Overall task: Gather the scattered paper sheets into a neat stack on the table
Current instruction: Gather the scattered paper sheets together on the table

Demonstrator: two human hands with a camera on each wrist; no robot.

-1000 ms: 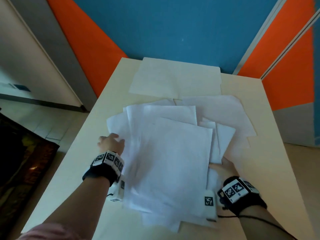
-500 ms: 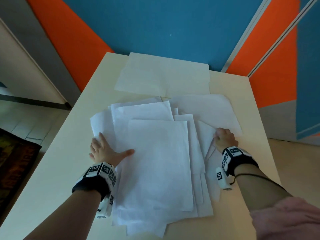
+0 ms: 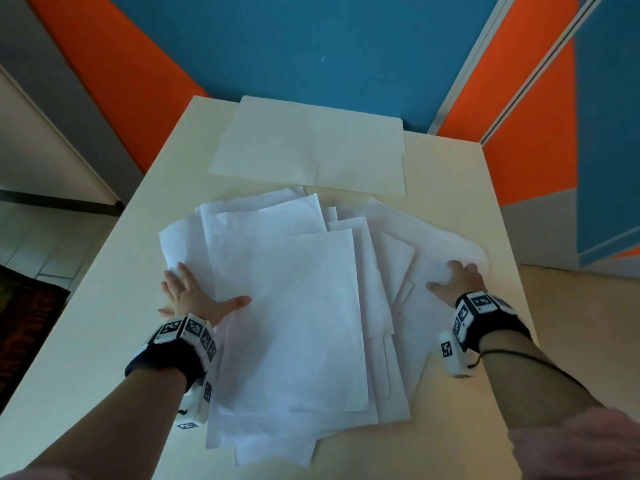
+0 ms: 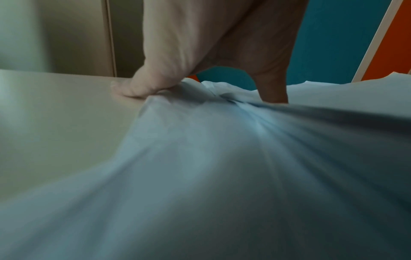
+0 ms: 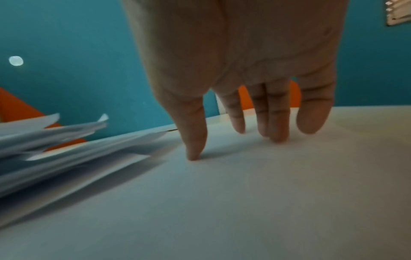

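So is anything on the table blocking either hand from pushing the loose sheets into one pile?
Nothing visible does. The left hand already lies flat on the sheets at the pile's left edge, and the right hand presses its fingertips on the outlying sheet at the right. A manila folder lies farther back on the table, beyond the pile.

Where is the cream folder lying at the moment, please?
In the head view the cream folder lies flat at the table's far end, just beyond the pile of white sheets, untouched by either hand.
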